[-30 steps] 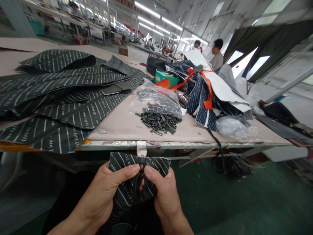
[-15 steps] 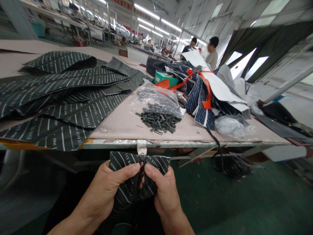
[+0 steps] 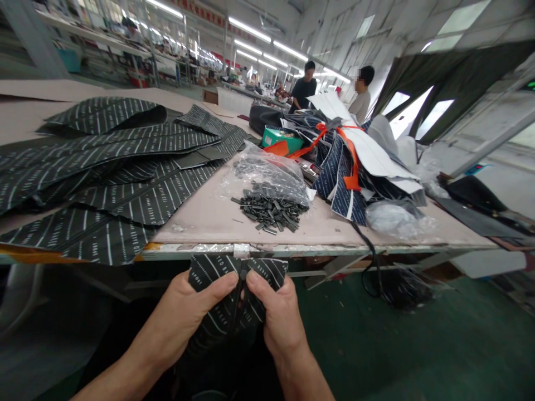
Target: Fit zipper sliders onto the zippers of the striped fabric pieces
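Note:
My left hand (image 3: 186,306) and my right hand (image 3: 278,303) grip a dark printed fabric piece (image 3: 213,270) from either side, below the table's front edge. White stripes and lettering run across the fabric, and a zipper (image 3: 239,306) runs down its middle between my thumbs. Both thumbs press on top beside the zipper; most of the other fingers are hidden behind the cloth. At the zipper's upper end sits a small dark part, perhaps a slider, close to a metal bracket (image 3: 241,250) fixed on the table edge.
On the table (image 3: 200,223) lie a heap of small dark pieces (image 3: 273,211), a clear plastic bag (image 3: 271,170) and printed fabric panels (image 3: 104,184) at left. Navy fabric bundles (image 3: 340,184) with an orange strap (image 3: 355,153) and a green box (image 3: 282,139) are behind. Two people stand farther back.
The fabric's top edge is now up against the bracket, partly covering it, and the gap along the zipper between my thumbs looks narrower. The view has tilted slightly.

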`<state>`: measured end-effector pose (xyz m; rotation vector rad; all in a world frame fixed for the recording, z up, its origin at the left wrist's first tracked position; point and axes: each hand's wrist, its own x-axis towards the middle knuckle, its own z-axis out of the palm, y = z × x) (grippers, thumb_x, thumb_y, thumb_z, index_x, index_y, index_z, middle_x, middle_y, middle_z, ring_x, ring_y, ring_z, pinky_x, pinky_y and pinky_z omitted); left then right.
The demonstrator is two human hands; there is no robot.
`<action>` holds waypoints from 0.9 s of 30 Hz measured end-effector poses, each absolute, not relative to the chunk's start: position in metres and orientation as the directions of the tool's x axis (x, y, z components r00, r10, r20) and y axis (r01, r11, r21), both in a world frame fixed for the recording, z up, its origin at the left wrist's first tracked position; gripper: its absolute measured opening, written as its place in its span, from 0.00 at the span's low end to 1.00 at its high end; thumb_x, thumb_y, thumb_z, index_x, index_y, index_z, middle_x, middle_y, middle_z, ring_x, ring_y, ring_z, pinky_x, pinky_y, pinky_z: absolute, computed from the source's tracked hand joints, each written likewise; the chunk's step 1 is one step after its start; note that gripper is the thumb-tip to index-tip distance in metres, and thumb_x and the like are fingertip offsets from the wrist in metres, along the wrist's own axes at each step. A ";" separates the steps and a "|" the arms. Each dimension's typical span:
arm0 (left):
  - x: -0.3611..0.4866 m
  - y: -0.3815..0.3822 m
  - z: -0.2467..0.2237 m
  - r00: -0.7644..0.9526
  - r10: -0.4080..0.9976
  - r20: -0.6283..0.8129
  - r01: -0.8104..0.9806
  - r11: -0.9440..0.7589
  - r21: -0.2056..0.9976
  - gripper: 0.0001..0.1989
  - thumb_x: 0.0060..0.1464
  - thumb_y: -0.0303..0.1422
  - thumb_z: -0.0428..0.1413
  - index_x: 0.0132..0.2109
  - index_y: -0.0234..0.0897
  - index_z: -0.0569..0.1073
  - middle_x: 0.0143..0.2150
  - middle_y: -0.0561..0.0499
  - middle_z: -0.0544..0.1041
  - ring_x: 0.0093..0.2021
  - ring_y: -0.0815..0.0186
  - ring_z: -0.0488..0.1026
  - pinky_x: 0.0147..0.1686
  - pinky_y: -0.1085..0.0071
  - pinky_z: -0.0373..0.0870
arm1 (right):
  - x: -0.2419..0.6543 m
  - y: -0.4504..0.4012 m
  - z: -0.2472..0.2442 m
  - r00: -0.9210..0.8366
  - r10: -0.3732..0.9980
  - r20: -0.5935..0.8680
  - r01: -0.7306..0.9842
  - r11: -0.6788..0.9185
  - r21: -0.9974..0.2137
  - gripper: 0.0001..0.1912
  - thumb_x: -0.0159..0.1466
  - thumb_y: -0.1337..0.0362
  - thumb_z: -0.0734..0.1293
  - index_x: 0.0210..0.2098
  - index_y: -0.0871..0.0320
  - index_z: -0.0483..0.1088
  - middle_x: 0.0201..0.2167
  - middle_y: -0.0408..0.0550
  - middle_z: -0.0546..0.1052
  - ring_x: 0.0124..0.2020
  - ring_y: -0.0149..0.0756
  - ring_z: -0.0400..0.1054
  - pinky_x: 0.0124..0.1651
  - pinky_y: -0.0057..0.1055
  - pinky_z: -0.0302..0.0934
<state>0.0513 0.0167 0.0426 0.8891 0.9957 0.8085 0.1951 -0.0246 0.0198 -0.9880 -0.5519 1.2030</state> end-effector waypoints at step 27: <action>0.043 0.010 0.005 0.142 0.972 -0.186 -0.030 0.192 0.981 0.17 0.56 0.53 0.62 0.43 0.48 0.84 0.43 0.50 0.87 0.49 0.47 0.82 0.46 0.58 0.83 | 0.215 -0.019 0.048 0.328 0.936 0.130 0.126 0.093 -0.988 0.10 0.60 0.60 0.71 0.33 0.61 0.81 0.29 0.46 0.81 0.32 0.40 0.72 0.37 0.31 0.69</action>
